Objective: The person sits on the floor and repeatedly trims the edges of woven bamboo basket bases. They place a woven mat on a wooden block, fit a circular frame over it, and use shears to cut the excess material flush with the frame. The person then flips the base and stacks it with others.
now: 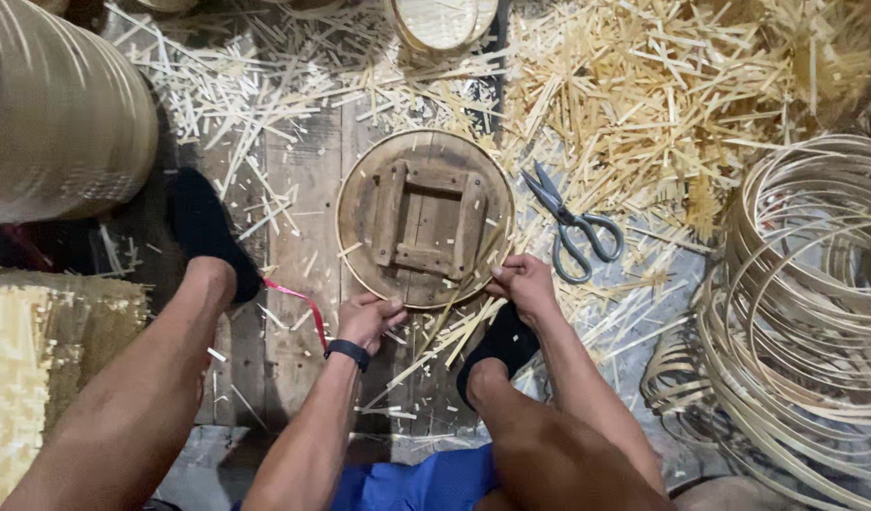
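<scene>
A round wooden form (pixel 424 218) with a square frame nailed on its top lies on the plank floor, ringed by a thin bamboo hoop. My left hand (pixel 367 320) pinches the near edge of that hoop at the lower left, a dark band on its wrist. My right hand (pixel 522 284) grips the hoop's rim at the lower right, where thin bamboo strips stick out. My two feet in black socks rest on the floor, one at the left (pixel 208 232) and one under my right hand (pixel 500 348).
Grey-handled scissors (pixel 572 225) lie right of the form. Cut bamboo splints (pixel 643 85) litter the floor behind. Coiled bamboo hoops (pixel 804 312) pile at the right. A large woven roll (pixel 57 114) stands at the left, a woven mat (pixel 24 378) below it. A red ribbon (pixel 298 295) lies by my left hand.
</scene>
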